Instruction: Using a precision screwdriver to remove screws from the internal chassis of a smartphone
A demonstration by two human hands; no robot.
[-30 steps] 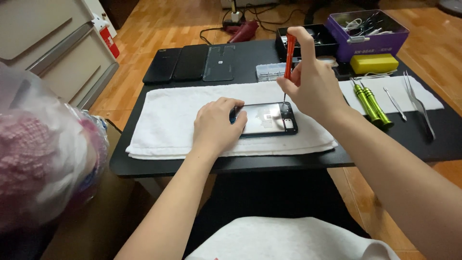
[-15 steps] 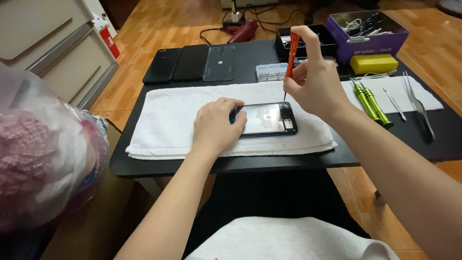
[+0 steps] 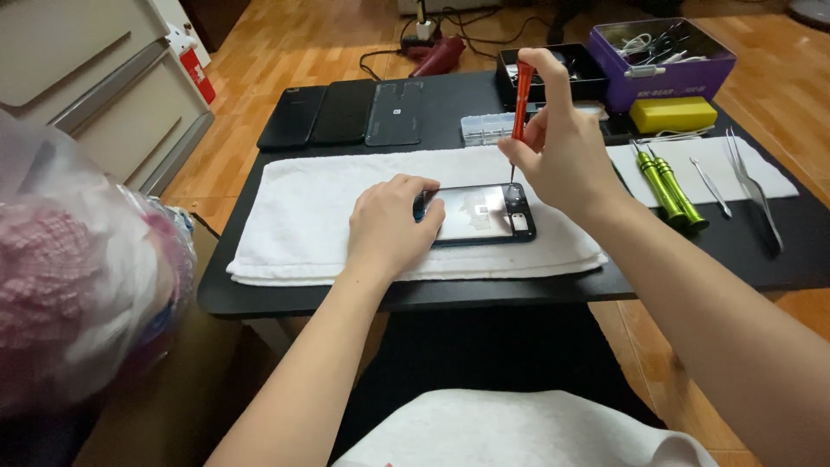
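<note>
An opened dark phone lies flat on a white towel spread across a black table. My left hand rests on the phone's left end and pins it down. My right hand grips a red-handled screwdriver held upright. Its thin tip touches the phone's upper right corner.
Three dark phones or back panels lie side by side at the table's far left. Two green screwdrivers and metal tweezers lie on a white cloth at the right. A yellow block, a purple tin, a black tray and a clear parts box stand behind.
My right hand and the red screwdriver have shifted very slightly over the phone's corner. My left hand and the phone stay put.
</note>
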